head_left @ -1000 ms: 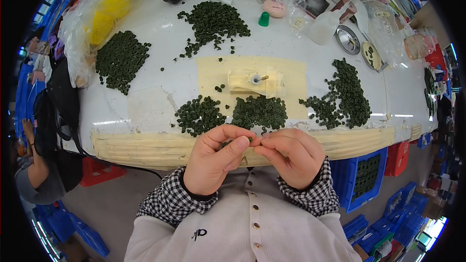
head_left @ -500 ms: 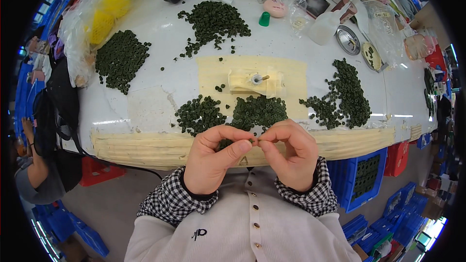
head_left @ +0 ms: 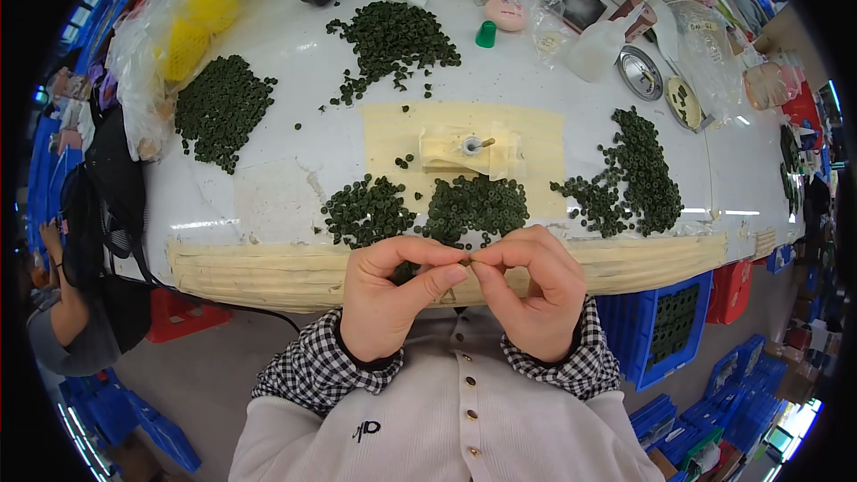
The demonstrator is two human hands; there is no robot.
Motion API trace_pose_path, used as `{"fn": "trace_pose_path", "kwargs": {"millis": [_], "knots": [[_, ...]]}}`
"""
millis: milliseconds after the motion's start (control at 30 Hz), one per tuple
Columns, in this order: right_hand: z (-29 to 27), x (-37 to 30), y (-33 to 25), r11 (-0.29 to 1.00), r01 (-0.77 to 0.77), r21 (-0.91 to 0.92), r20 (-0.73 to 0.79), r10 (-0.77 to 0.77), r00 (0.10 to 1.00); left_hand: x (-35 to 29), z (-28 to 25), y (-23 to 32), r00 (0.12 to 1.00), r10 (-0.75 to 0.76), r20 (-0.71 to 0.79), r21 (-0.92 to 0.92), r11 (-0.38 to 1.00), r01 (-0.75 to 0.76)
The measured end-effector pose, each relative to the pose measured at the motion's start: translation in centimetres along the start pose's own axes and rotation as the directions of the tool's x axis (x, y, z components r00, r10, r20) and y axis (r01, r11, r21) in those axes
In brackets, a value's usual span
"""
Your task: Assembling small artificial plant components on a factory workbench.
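My left hand (head_left: 390,296) is closed in a pinch at the table's near edge, thumb and forefinger gripping a small dark green part (head_left: 465,262). Fingers hide most of that part. My right hand (head_left: 536,293) meets it from the other side, its thumb and forefinger also pinched at the same spot; whether it grips the part or something tinier, I cannot tell. Just beyond the fingers lies a heap of small dark green ring-shaped parts (head_left: 478,208), with another heap (head_left: 368,211) to its left. Behind them, a tape-wrapped block (head_left: 442,150) carries a metal collar with a short peg.
More dark green heaps lie at far left (head_left: 223,113), far middle (head_left: 397,40) and right (head_left: 647,178). A green cap (head_left: 486,34), a white bottle (head_left: 596,52) and a round metal lid (head_left: 640,73) stand farther back. Below the right edge hangs a blue crate (head_left: 656,330).
Both hands have shifted very slightly, and the fingertips have come closer together around the small part. The heaps and the block have stayed put.
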State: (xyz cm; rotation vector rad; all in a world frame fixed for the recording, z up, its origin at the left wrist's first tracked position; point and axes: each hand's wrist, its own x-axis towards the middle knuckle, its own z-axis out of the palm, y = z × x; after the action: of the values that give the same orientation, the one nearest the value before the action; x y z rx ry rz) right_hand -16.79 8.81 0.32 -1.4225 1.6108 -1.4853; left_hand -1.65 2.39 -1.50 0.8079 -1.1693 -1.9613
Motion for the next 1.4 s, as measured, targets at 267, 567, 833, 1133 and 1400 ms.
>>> {"fn": "trace_pose_path", "kwargs": {"millis": [267,567,833,1133,1400], "knots": [[-0.2,0.2,-0.1,0.999,0.011,0.034,0.012,-0.012,1.000,0.0,-0.2,-0.1,0.996,0.079,0.032,0.068,0.994,-0.081],[0.2,0.1,1.0,0.977,-0.076,0.197,0.022,0.074,0.997,0.0,0.3,0.6,0.972,-0.234,0.030,-0.306,0.923,0.231],[0.3,0.2,1.2,0.965,0.259,-0.029,-0.026,-0.260,0.965,0.0,-0.1,0.3,0.896,-0.391,0.212,-0.527,0.726,0.442],[-0.4,0.2,1.8,0.975,0.157,0.158,0.035,-0.164,0.986,0.1,-0.1,0.2,0.824,-0.446,0.349,-0.570,0.597,0.564],[-1.3,0.8,0.9,0.959,0.281,0.029,0.132,-0.282,0.950,0.2,-0.4,0.3,0.845,-0.382,0.374,-0.461,0.714,0.527]]}}
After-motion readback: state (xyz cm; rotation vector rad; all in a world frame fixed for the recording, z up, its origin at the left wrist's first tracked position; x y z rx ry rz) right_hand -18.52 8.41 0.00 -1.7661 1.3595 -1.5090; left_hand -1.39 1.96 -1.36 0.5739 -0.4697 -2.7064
